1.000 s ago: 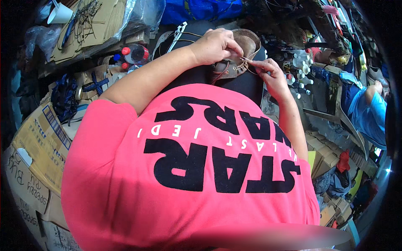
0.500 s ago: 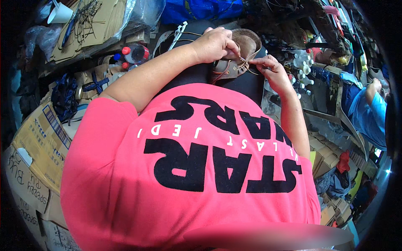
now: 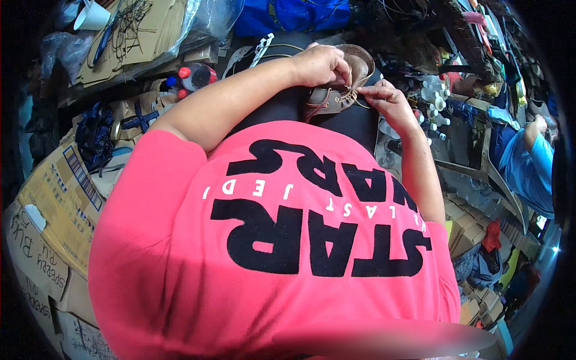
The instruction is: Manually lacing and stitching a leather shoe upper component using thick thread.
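Note:
A brown leather shoe upper (image 3: 324,106) rests over my dark-trousered lap, its curved rim turned away from me. Tan lace (image 3: 348,96) runs in short rows through its front, and a loop of it bends round to the right. Over the upper, my left hand (image 3: 327,65) pinches at the top of the lacing; what its fingertips hold is too small to make out. Thumb and forefinger of my right hand (image 3: 389,101) are closed on the lace at the right side of the leather.
Left of my lap, bottles with red and blue caps (image 3: 197,77) lie near flat cardboard (image 3: 129,45). Several white-capped bottles (image 3: 435,99) stand at the right. A blue bag (image 3: 294,17) lies ahead. Another person's blue sleeve (image 3: 531,165) shows far right.
My left hand has shifted slightly right and nearer, its fingertips still at the lacing. My right hand stays almost in place.

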Motion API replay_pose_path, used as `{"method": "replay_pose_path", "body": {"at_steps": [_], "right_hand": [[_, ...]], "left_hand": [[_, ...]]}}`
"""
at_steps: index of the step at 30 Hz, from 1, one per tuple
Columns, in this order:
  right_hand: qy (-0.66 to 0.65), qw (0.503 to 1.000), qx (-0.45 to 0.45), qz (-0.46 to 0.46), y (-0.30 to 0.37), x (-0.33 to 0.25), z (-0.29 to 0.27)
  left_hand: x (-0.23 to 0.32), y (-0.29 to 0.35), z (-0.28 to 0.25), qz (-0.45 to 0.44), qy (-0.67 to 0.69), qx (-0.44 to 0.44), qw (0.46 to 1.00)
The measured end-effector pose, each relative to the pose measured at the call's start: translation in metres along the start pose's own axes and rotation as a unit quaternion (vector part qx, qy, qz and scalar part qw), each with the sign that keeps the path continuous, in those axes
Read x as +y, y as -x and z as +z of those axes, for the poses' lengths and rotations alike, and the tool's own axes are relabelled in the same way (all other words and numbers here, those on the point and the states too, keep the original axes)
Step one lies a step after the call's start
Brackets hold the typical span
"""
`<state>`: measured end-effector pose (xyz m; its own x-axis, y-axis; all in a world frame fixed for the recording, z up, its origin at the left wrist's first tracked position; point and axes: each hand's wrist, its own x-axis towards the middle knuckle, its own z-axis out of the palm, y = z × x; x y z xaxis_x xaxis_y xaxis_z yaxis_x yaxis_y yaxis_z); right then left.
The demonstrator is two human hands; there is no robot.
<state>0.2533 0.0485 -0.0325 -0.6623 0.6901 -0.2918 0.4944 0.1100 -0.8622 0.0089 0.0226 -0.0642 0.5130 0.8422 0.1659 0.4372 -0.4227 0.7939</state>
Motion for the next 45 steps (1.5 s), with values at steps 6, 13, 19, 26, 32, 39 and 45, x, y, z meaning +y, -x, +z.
{"method": "replay_pose_path", "body": {"at_steps": [6,13,19,26,32,39,45], "right_hand": [[0.040,0.999,0.019,0.001,0.010,-0.014,0.007],[-0.149,0.982,0.091,0.068,0.010,-0.009,0.024],[-0.133,0.982,0.115,0.071,0.004,-0.007,0.029],[-0.012,0.994,0.107,-0.036,0.000,-0.003,0.019],[-0.112,0.988,0.103,0.025,0.014,0.009,0.012],[-0.152,0.983,0.094,0.033,0.036,0.015,0.006],[0.136,0.973,0.184,0.030,0.017,0.020,-0.028]], "left_hand": [[0.018,0.011,-0.005,0.021,-0.110,0.014,0.994],[0.022,0.014,0.007,-0.173,0.029,0.040,0.984],[0.028,0.001,0.010,-0.211,0.060,0.015,0.975],[0.031,-0.006,-0.007,-0.025,-0.140,-0.013,0.990],[0.032,0.012,-0.018,-0.061,-0.127,-0.051,0.989],[0.036,-0.006,-0.010,-0.077,-0.063,-0.090,0.991],[0.043,-0.012,-0.010,-0.051,-0.115,-0.129,0.984]]}}
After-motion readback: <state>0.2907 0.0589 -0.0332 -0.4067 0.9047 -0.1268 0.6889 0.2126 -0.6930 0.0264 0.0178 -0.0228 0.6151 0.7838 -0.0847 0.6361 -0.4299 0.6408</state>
